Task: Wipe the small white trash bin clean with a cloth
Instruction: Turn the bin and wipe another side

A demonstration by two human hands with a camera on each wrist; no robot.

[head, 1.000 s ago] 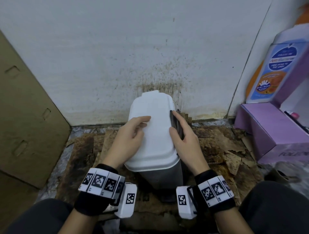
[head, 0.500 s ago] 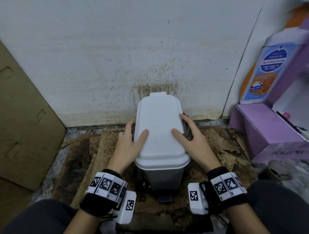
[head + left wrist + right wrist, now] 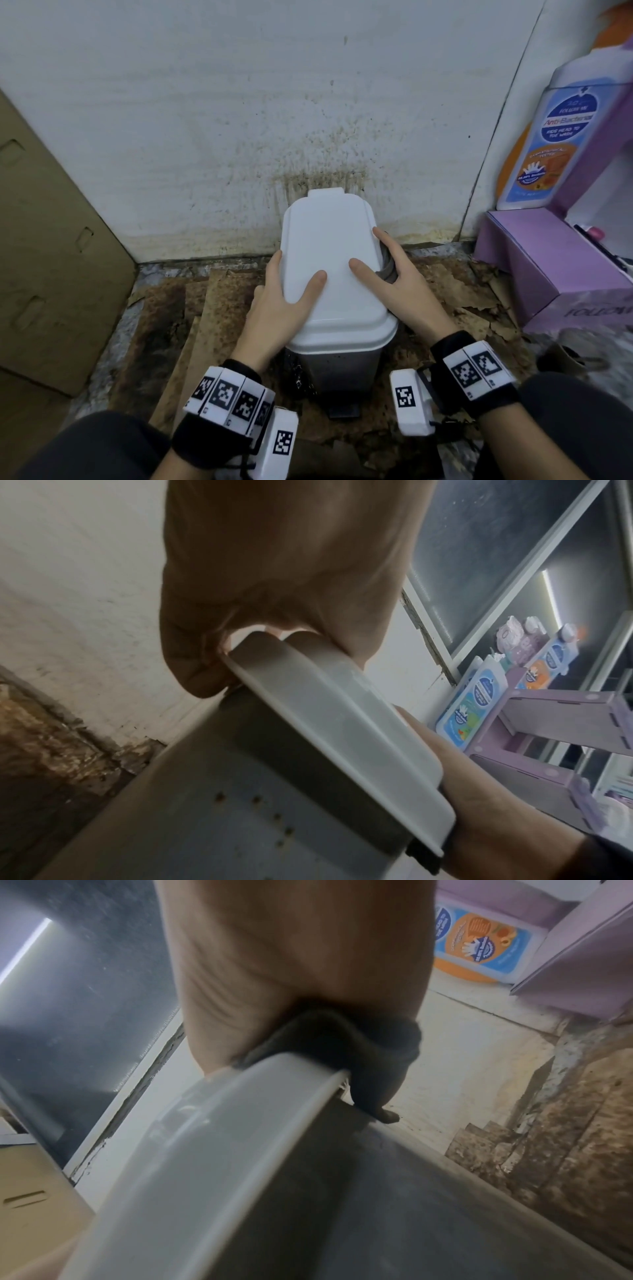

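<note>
Here the stained white wall point(image 3: 205, 120) fills the background, with a cardboard sheet point(image 3: 51, 257) leaning at the left and a purple box point(image 3: 548, 267) carrying an anti-bacterial wash bottle point(image 3: 555, 144) at the right. On the rust-brown, peeling floor point(image 3: 178, 325), close against the wall, the small white trash bin point(image 3: 332, 267) stands upright between the two hands. Its oblong lid runs lengthwise from the person toward the wall, a small tab at the far end; the lid is shut, glossy white with a raised rim, over a grey body that shows small dark specks in the left wrist view, and a dark pedal sits at the near foot. The left hand point(image 3: 281, 308) clasps the lid's left edge, thumb lying across the top and fingers curled down over the side. The right hand point(image 3: 400, 284) clasps the right edge, thumb on top, fingers spread down the side. Between those fingers and the lid's rim a dark grey cloth point(image 3: 359, 1047) is pressed, folded over the edge and barely showing from above.
</note>
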